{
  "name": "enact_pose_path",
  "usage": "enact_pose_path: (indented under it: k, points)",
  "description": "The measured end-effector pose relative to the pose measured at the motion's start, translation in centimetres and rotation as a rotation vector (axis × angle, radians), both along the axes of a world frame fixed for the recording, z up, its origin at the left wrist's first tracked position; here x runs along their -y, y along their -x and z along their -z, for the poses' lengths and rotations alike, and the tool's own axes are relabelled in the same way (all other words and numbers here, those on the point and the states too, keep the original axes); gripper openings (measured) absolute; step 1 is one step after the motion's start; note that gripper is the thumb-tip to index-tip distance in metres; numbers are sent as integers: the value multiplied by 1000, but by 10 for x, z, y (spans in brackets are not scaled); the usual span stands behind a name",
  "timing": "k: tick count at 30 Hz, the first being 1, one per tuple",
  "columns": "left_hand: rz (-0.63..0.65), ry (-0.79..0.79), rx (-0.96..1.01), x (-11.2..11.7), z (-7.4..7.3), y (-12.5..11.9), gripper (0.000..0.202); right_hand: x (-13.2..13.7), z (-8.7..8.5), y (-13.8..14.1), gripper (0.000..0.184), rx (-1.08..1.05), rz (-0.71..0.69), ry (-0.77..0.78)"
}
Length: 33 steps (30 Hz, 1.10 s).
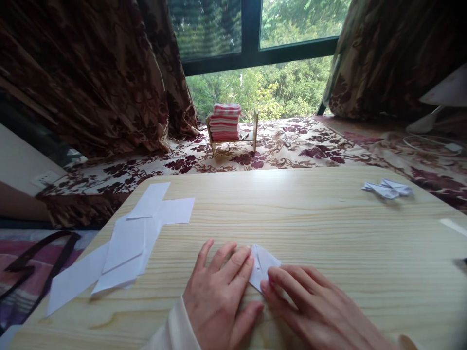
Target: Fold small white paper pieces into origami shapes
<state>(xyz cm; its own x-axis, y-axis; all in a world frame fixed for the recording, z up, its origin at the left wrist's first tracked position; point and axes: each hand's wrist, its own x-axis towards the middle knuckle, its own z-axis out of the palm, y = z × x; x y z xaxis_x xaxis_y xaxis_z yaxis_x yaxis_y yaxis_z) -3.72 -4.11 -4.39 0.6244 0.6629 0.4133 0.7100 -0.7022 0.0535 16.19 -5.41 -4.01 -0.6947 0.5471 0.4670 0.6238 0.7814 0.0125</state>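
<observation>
A small white sheet of folded paper (pixel 260 265) lies on the light wood table (pixel 292 218), close to the front middle. My left hand (pixel 222 291) is flat on the table with its fingers spread, and the index fingertip presses the paper's left edge. At the lower right edge of the paper, my right hand (pixel 310 301) pinches with thumb and index finger. Part of the paper is hidden under the fingers. Toward the far right of the table lie folded paper pieces (pixel 388 188). Loose white paper sheets (pixel 126 240) overlap on the left side.
Beyond the table, a small wooden stand (pixel 255 131) holds a stack of red-and-white striped cloths (pixel 225 122) on the floral-covered window ledge (pixel 302 146). A white lamp (pixel 443 95) stands at the far right. Patterned curtains (pixel 91 73) frame the window.
</observation>
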Motion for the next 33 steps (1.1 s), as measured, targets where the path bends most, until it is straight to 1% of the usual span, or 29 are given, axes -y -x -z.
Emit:
enact_pose_path:
  k: [2,5,7,9,10,12,14,16,19,23,26,27,29,30,33]
  points:
    - [-25,-36,-15,2,1,1,41,-3,-3,-2,33,-8,5,43]
    - [-97,-145,-56,18,7,1,45,-13,-14,-10,19,30,0,202]
    - [-66,-190,-143,32,12,1,45,-23,-23,-14,12,61,-18,301]
    - [-97,-209,-112,41,14,0,30,-33,-32,-16,13,79,-53,369]
    - [-98,-208,-100,43,14,0,26,-37,-35,-17,18,66,-66,396]
    - [-86,-189,-82,42,14,-2,29,-42,-38,-17,29,12,-40,447]
    - [-63,-172,-69,37,14,-4,41,-43,-38,-16,32,-69,13,489]
    - [-56,-162,-41,32,17,-4,49,-41,-36,-15,25,-141,50,526]
    - [-51,-154,-4,29,23,-3,49,-38,-31,-14,13,-156,91,582]
    - [-48,-129,51,30,29,-3,47,-42,-24,-11,15,-131,149,616]
    - [-99,-93,152,27,23,-2,35,-45,-18,-11,19,-167,163,606]
    - [-135,-85,192,25,18,-2,30,-45,-16,-11,20,-177,163,598]
    - [-220,-83,241,18,7,-3,28,-45,-14,-11,21,-186,158,583]
    - [-250,-79,236,13,1,-4,29,-44,-13,-11,21,-186,157,578]
    - [-269,-58,205,0,-15,-12,25,-44,-15,-10,22,-184,166,575]
